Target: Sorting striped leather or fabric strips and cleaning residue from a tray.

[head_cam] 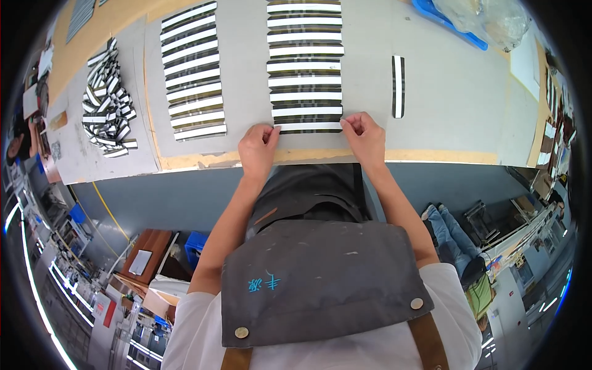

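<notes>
My left hand (pixel 259 147) and my right hand (pixel 366 138) pinch the two ends of a dark strip with a white band (pixel 311 126), which lies level at the near end of the middle column. Above it, like strips (pixel 305 96) are laid edge to edge up the worktable. Left of my left hand runs another column of such strips (pixel 194 88). One single strip (pixel 398 87) lies upright on the surface, beyond my right hand and to its right.
A loose heap of strips (pixel 108 101) lies on the left of the grey worktable (pixel 444 115). At the back right is a blue tray (pixel 451 25) with clear plastic bags (pixel 485 18). Other people (pixel 478 296) are in the background on both sides.
</notes>
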Demonstrator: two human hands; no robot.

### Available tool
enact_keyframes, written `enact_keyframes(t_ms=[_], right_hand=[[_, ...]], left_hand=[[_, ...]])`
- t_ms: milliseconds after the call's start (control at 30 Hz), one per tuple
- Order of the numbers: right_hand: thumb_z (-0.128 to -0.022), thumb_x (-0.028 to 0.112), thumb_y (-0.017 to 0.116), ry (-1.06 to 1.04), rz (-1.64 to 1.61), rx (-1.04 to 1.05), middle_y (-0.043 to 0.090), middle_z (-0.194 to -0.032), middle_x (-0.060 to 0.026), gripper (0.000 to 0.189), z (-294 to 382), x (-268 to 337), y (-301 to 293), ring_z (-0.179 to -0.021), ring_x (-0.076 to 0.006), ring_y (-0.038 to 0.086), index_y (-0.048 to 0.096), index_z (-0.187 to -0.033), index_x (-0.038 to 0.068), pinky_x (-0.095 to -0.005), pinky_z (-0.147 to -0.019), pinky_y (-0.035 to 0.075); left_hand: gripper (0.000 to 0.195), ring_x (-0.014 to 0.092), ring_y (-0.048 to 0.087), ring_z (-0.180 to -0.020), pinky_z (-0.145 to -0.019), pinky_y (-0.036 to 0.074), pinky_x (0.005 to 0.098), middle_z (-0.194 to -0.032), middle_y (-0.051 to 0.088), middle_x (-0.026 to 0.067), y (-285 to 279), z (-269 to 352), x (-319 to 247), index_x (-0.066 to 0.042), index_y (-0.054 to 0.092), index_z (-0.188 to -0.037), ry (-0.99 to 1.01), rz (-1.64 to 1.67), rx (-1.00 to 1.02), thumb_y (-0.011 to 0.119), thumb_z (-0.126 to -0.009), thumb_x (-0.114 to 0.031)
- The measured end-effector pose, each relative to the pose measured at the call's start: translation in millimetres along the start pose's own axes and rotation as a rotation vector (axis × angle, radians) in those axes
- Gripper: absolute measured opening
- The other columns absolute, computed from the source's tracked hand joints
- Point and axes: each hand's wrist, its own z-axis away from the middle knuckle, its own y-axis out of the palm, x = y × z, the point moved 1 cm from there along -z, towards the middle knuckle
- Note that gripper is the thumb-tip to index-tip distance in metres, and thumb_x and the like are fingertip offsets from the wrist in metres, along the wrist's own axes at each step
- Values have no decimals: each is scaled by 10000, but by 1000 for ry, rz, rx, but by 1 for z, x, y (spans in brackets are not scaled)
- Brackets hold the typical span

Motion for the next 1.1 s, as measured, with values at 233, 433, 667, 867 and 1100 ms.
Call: enact_keyframes(t_ms=[233, 433, 667, 867, 1100], right_hand=[[-737, 101, 692, -152, 79, -63, 574, -599, -51, 159, -8, -3, 7, -497, -144, 530, 590, -823, 14, -262, -501, 437], [-718, 98, 703, -139, 175, -50, 556, -578, -40, 166, -11, -3, 7, -487, -160, 522, 588, -816, 29, -276, -495, 428], [-718, 96, 703, -124, 189, -20, 550, -573, -36, 163, -12, -1, 4, -486, -151, 516, 584, -811, 35, -271, -492, 425], [-739, 66, 676, -143, 49, 26, 551, -617, -45, 125, -1, -1, 2, -499, -153, 516, 589, -825, 39, -258, -492, 429], [-741, 16, 658, -387, 151, 56, 533, -690, -59, 118, 8, -2, 6, -535, -157, 518, 601, -840, 47, -258, -489, 430]], left_hand=[[176, 130, 486, -490, -473, 407, 254, -613, 550, 81, -3, 0, -4, 17, 577, -703, -11, 22, 14, 699, -762, -96], [127, 101, 509, -526, -499, 426, 234, -654, 579, 73, -14, -5, -8, 23, 600, -764, -96, 111, 4, 686, -767, -71], [83, 178, 538, -526, -495, 430, 282, -678, 564, 100, -16, -12, -15, -2, 603, -777, -61, 93, 67, 670, -755, -45], [80, 131, 514, -527, -494, 415, 245, -698, 568, 70, -11, 1, -10, 9, 613, -793, -18, 42, 114, 672, -759, -35], [97, 176, 548, -544, -507, 443, 273, -697, 562, 92, -14, -8, -12, -9, 601, -799, -117, 144, 57, 676, -739, -27]])
